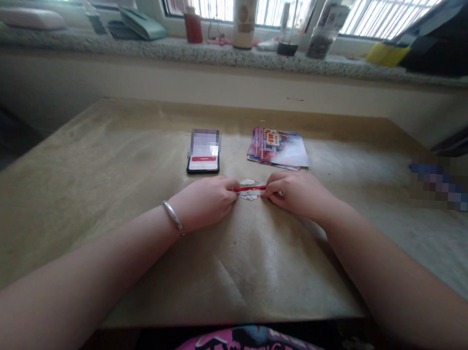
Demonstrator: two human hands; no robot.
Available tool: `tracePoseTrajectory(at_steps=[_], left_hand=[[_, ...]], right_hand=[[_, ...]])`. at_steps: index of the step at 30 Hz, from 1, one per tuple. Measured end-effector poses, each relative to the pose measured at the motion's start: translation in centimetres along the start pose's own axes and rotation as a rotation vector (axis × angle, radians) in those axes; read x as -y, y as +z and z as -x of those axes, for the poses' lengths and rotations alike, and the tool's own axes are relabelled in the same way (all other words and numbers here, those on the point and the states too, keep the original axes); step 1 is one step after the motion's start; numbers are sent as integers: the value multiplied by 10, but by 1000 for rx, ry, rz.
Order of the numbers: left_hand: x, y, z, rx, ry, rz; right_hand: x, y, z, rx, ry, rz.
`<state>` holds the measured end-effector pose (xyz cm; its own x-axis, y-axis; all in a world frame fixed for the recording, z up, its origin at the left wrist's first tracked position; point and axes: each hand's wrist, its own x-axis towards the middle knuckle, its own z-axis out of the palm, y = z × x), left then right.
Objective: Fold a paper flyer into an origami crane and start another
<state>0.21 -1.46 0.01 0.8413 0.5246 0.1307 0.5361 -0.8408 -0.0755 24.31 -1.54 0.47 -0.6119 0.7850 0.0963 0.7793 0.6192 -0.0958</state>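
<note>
A small folded piece of paper, white with a red strip across its middle, lies on the table between my hands. My left hand, with a silver bangle on its wrist, pinches the paper's left end. At the right end, the fingers of my right hand are closed on the same paper. Fingertips hide both ends of it. Just beyond my right hand rests a stack of printed colour sheets. A phone lies face up beyond my left hand, part of its screen blurred out.
The table has a tan cover and meets the wall below a stone windowsill. Bottles, a red container and a green pouch stand along the sill. A blurred-out dark item is at the right.
</note>
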Motion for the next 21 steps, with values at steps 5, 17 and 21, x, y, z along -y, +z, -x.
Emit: tracePoseTrajectory(at_steps=[5,17,21], left_hand=[[-4,-3,-1,50,33,-61],[-10,0,-2,-32,-37,-61],[-10,3,-2,-65,-72,-4]], right_hand=[[3,-2,0,26,17,19],[28,1,-4,-15,27,183],[31,5,-5,-43,84,153]])
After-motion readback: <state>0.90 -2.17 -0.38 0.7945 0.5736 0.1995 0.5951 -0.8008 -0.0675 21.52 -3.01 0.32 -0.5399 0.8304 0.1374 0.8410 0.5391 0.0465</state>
